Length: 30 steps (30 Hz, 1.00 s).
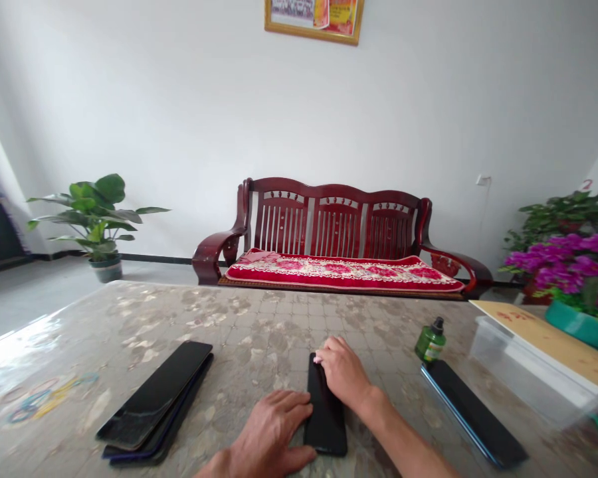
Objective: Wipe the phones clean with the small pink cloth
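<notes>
A black phone point(325, 421) lies flat on the patterned table in front of me, its long side pointing away. My left hand point(279, 425) rests at its left edge, thumb and fingers apart, fingertips touching the side. Over the phone's upper right part, my right hand point(343, 373) is curled with its fingers together; a small pale spot shows at the fingertips, and what they hold, if anything, is hidden. Several dark phones point(154, 398) are stacked unevenly on the left. Another dark phone with a blue edge point(473, 413) lies at the right.
A green bottle point(431, 342) with a black top stands beyond the right phone. Beside it is a clear plastic box point(521, 372) under a tan board point(553, 335), near purple flowers point(568, 262). Colored bands point(44, 401) lie far left. A wooden bench point(336, 219) is behind the table.
</notes>
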Each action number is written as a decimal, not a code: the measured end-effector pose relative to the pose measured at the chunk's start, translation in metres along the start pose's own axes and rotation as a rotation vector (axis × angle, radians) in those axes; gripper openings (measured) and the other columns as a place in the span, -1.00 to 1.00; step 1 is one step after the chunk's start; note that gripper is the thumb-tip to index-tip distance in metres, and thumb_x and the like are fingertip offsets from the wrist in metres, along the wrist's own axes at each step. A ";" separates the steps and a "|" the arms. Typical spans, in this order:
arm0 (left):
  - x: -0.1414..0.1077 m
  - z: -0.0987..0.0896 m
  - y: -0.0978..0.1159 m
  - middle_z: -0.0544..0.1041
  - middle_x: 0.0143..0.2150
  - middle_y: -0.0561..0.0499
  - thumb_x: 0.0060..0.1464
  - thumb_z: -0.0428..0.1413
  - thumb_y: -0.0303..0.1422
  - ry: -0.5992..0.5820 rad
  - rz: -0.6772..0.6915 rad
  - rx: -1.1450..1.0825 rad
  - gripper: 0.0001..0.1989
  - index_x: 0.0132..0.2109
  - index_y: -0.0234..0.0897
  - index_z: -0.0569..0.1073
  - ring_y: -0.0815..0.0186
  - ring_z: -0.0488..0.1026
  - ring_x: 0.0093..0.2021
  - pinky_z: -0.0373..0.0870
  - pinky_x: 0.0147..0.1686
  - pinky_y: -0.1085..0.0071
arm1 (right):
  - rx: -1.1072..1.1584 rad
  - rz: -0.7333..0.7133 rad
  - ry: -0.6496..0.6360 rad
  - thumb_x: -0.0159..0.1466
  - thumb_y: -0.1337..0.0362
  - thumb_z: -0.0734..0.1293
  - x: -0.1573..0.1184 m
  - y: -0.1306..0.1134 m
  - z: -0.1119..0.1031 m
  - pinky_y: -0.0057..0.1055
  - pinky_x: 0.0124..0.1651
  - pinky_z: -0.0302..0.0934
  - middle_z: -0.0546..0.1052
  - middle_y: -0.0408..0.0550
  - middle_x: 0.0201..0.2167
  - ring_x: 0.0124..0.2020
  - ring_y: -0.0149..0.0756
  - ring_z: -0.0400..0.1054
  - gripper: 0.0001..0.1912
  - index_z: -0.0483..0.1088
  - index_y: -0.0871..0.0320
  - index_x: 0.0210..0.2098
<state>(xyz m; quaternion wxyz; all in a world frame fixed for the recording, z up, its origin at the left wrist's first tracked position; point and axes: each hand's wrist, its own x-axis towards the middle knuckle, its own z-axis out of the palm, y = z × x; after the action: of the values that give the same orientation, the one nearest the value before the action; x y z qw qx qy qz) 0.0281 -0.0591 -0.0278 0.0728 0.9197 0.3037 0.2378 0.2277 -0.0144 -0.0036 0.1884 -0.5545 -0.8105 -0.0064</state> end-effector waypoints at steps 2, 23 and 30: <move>-0.002 0.003 -0.001 0.57 -0.03 -0.08 -0.02 0.28 -0.28 0.005 0.000 0.001 -0.68 -0.09 -0.23 0.49 0.12 0.53 -0.13 0.46 -0.07 0.27 | 0.034 -0.030 -0.004 0.36 0.48 0.21 -0.003 -0.005 0.000 -0.39 -0.08 0.15 0.45 -0.07 -0.28 -0.15 -0.27 0.28 -0.72 0.50 0.11 -0.35; -0.003 0.000 0.011 0.52 -0.28 0.02 0.22 0.15 -0.24 -0.076 0.070 0.147 -0.84 -0.24 -0.24 0.40 0.20 0.49 -0.27 0.41 -0.21 0.32 | 0.030 -0.182 -0.158 0.35 0.43 0.19 -0.034 -0.017 -0.019 -0.43 -0.08 0.15 0.45 -0.07 -0.25 -0.13 -0.29 0.28 -0.74 0.48 0.11 -0.34; -0.002 -0.003 0.014 0.53 -0.23 0.03 0.21 0.17 -0.27 -0.099 0.068 0.196 -0.86 -0.20 -0.23 0.41 0.21 0.49 -0.26 0.40 -0.19 0.33 | -0.037 -0.029 -0.068 0.39 0.44 0.16 0.003 -0.003 -0.011 -0.42 -0.04 0.14 0.46 -0.04 -0.24 -0.12 -0.27 0.30 -0.71 0.49 0.11 -0.31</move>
<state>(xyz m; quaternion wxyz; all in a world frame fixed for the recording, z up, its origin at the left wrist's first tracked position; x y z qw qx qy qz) 0.0324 -0.0721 -0.0222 -0.0104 0.9428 0.2902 0.1636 0.2271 -0.0158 0.0080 0.1504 -0.5462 -0.8240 -0.0053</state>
